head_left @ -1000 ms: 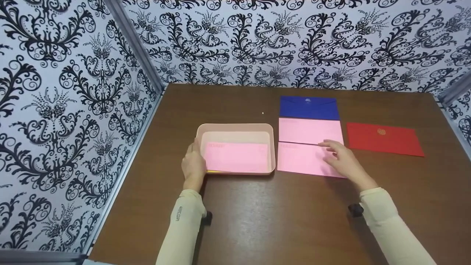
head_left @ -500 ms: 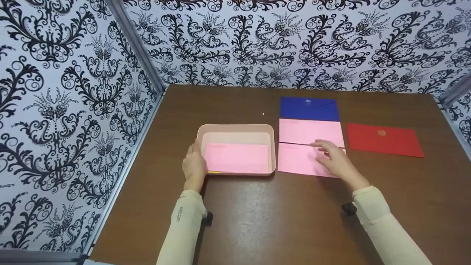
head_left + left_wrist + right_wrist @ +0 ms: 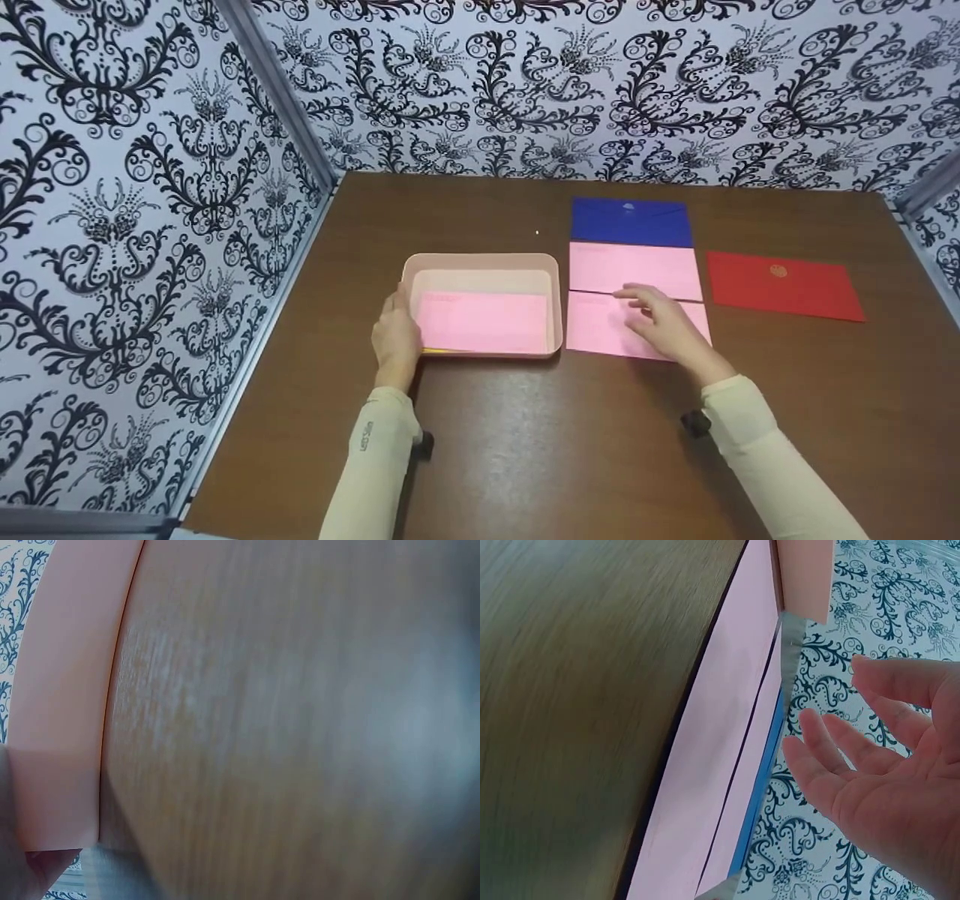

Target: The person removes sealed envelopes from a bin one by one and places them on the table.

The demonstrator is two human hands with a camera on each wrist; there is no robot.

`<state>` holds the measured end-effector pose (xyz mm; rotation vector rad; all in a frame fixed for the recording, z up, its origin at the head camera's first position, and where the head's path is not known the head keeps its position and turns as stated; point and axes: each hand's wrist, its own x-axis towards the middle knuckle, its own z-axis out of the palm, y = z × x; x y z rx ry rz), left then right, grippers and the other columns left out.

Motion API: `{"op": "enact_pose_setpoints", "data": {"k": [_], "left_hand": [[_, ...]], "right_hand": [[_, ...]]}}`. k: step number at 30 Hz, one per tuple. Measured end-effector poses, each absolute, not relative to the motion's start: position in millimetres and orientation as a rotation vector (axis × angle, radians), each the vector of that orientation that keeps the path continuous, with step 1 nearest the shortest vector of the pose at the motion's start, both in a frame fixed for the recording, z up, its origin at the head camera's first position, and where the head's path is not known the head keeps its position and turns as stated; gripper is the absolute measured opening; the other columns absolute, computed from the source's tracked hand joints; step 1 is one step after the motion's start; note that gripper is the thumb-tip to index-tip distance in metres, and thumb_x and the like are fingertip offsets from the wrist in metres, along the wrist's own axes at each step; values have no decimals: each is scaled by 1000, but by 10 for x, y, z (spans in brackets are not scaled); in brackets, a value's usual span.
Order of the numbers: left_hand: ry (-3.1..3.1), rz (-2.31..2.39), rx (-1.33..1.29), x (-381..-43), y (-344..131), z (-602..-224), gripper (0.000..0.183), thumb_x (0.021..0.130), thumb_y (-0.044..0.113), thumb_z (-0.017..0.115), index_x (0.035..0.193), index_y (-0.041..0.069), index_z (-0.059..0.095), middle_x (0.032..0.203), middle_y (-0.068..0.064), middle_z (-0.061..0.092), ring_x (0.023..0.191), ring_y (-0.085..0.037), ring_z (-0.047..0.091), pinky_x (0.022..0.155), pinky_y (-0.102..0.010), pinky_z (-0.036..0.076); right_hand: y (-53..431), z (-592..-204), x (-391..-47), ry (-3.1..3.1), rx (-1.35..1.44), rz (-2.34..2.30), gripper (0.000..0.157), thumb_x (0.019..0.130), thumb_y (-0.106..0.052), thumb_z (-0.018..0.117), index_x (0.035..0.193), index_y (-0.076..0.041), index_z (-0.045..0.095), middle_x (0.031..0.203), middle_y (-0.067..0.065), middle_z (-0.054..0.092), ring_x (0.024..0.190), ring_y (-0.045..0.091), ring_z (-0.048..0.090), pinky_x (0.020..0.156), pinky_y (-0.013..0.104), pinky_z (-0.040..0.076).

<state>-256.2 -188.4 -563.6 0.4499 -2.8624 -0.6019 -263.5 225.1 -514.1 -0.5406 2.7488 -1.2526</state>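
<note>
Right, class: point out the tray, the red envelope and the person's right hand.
Tray (image 3: 481, 262): head view, inside of its far wall.
Red envelope (image 3: 784, 288): head view, middle of its upward face.
Right hand (image 3: 667, 324): head view, back of the hand.

i have both sleeved forearms reaching forward, left hand (image 3: 396, 337) pointing ahead, right hand (image 3: 664, 322) raised, fingers spread and loosely bent.

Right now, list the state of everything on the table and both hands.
Tray, right side up, open-topped.
Inner pink envelope, flat in the tray.
Yellow strip, barely showing.
Blue envelope, flat, flap looks closed.
Far pink envelope, flat.
Near pink envelope, flat, partly hidden.
Red envelope, flat, slightly askew.
Left hand, holding the tray's left side.
Right hand, fingers loosely bent, holding nothing.
</note>
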Motion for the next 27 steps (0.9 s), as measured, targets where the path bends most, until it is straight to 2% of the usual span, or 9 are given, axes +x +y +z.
{"op": "enact_pose_setpoints", "data": {"k": [10, 18, 27], "left_hand": [[-2804, -555, 419, -2534, -1865, -5631, 57, 93, 0, 49, 148, 11, 45, 137, -10, 61, 94, -44, 70, 79, -54, 58], [-2827, -549, 447, -2532, -1859, -5620, 59, 93, 1, 49, 150, 15, 43, 139, -8, 60, 92, -44, 70, 77, -53, 58], [-2814, -576, 429, -2533, -1862, -5611, 58, 93, 0, 48, 149, 13, 44, 138, -11, 60, 94, -46, 70, 79, -55, 57]], "right_hand": [[2151, -5147, -2643, 2710, -549, -1296, 43, 89, 11, 58, 132, 5, 58, 143, 31, 48, 121, 50, 58, 106, 61, 43], [2105, -5158, -2649, 2711, -566, -1317, 42, 89, 11, 58, 130, 5, 59, 141, 30, 51, 118, 49, 60, 105, 60, 45], [2073, -5165, -2646, 2708, -581, -1327, 41, 88, 12, 59, 129, 5, 60, 140, 30, 51, 117, 49, 60, 105, 60, 46]]}}
